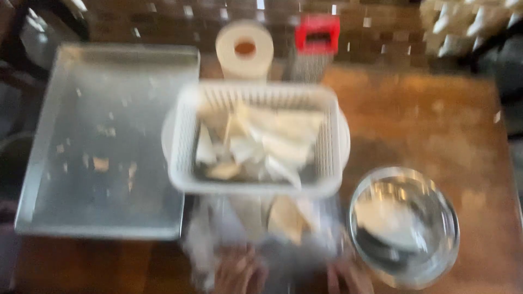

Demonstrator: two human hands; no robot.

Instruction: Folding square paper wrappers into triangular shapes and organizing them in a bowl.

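While the view is badly blurred, the wooden bench [436, 120] carries a large metal tray [103, 141] at left, crumbs scattered over it, then a white slatted basket [256, 185] of pale pieces at centre, a metal bowl [403, 226] at right, a paper roll [245, 49] behind; left hand [237, 272] and right hand [348, 277] grip a crinkled clear bag [261, 223] at the near edge, seemingly closed on it

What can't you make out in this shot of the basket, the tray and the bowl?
Head view, all motion-blurred.
- Left hand and right hand: cut off by the bottom edge; grip unclear.
- Clear bag at the hands: contents smeared, pale pieces only.
- Basket: pale pieces inside, kind not readable.
- Bowl: glare hides what is inside.
- Tray: crumbs too blurred to name.
- Red tool behind the paper roll: kind unclear.
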